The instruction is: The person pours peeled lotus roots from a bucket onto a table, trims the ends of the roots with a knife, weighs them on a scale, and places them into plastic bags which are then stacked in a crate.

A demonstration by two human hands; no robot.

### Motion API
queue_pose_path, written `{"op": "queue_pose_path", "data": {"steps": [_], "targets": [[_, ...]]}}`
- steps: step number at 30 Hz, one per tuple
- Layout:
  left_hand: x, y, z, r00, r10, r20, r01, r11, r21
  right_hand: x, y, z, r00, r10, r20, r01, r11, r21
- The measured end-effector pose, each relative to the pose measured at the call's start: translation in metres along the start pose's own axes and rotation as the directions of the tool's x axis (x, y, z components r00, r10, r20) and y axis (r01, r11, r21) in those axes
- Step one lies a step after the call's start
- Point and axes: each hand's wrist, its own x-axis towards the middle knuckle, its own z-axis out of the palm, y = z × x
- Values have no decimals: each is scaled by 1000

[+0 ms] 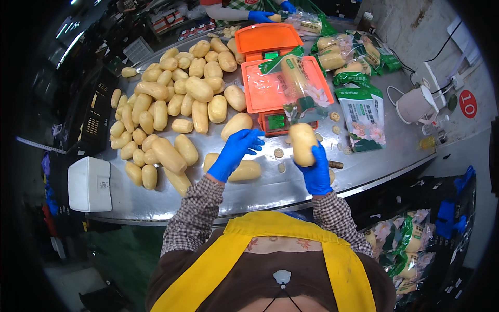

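In my blue-gloved right hand (317,173) is a peeled lotus root segment (303,144), held up over the metal table (269,191). My left hand (238,153), gloved too, has its fingers apart with nothing in them. Just behind it lies a thick lotus root (237,125), and another root (245,171) rests beneath its wrist. A heap of peeled lotus roots (199,89) spreads over the table's left side. On the orange scale (255,91) lies a printed plastic bag (298,80) with lotus root inside. A brown handle (335,165) shows beside my right hand.
Filled bags (343,54) are piled at the back right, near flat printed bags (362,117) and an electric kettle (415,103). A white foam box (89,185) stands front left. Across the table, a co-worker's gloved hand (260,16) is at a bag. A crate (409,249) holds packed bags.
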Motion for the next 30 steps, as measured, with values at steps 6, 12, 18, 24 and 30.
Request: {"op": "queue_pose_path", "data": {"steps": [6,12,18,24,30], "targets": [[65,-8,50,983,-173,57,175,984,-21,42,-46,-20,999,-45,20,47,992,-120],[116,-41,64,996,-44,82,57,984,-171,106,-45,7,978,-36,203,116,910,-399],[118,-40,86,988,84,-128,-105,981,-161,151,-27,-10,869,-315,382,493,484,-723],[114,-50,89,961,248,-125,-247,969,22,177,-28,1,804,-75,589,479,-504,-718],[110,-52,90,959,253,-128,-258,966,-26,221,-17,12,788,23,615,436,-727,-531]]}}
